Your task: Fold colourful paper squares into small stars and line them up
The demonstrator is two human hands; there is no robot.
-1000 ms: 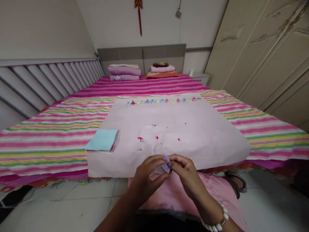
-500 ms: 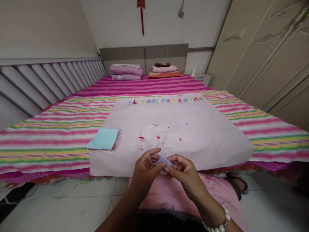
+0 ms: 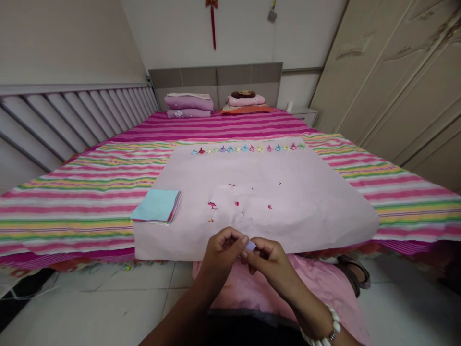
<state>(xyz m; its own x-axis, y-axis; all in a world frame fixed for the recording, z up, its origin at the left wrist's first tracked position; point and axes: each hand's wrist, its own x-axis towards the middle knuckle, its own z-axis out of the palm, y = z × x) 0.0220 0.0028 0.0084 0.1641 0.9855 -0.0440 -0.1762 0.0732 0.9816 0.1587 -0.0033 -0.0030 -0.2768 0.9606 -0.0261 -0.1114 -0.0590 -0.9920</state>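
A small folded piece of lilac paper (image 3: 251,246) is pinched between my two hands, just over the near edge of a large pale sheet. My left hand (image 3: 225,247) has thumb and forefinger closed on its left side. On the other side my right hand (image 3: 268,257), with a white beaded bracelet on the wrist, grips it too. Fingers cover much of the paper. A stack of square coloured paper (image 3: 156,205), light blue on top, lies at the sheet's left. Along the far edge runs a row of small folded paper pieces (image 3: 230,149) in several colours.
The pale sheet (image 3: 306,192) has several torn holes showing red and lies on a striped bed (image 3: 72,187). Folded bedding (image 3: 189,102) rests by the headboard. A slatted rail (image 3: 79,115) borders the left, a wardrobe (image 3: 406,86) the right. A pink cloth (image 3: 313,283) covers my lap.
My left fingers have closed in over the lilac paper, and less of it shows now. Both hands stay at nearly the same place. The view has shifted slightly.
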